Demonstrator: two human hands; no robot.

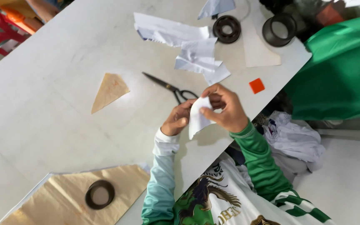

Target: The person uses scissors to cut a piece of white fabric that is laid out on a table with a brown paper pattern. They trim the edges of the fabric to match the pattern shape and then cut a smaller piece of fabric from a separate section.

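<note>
paper (pixel 197 118): thin, light, soft, tears easily | left hand (pixel 176 121) and right hand (pixel 226 107) pinch its edges | scissors (pixel 169 87) at 11 o'clock

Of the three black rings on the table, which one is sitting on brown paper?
The flat black ring nearest the person, at the bottom left: it lies on the large brown paper sheet. The bearing-like ring and the tall ring sit at the far edge.

Both hands hold a small white piece of paper (pixel 197 118) above the pale table (pixel 42 125): the left hand (pixel 176 120) pinches its left edge, the right hand (pixel 226 107) grips its top. Black scissors (pixel 169 87) lie just beyond, near crumpled white paper scraps (pixel 188 46), an orange square (pixel 256 85) and a tan paper triangle (pixel 109 89).
</note>
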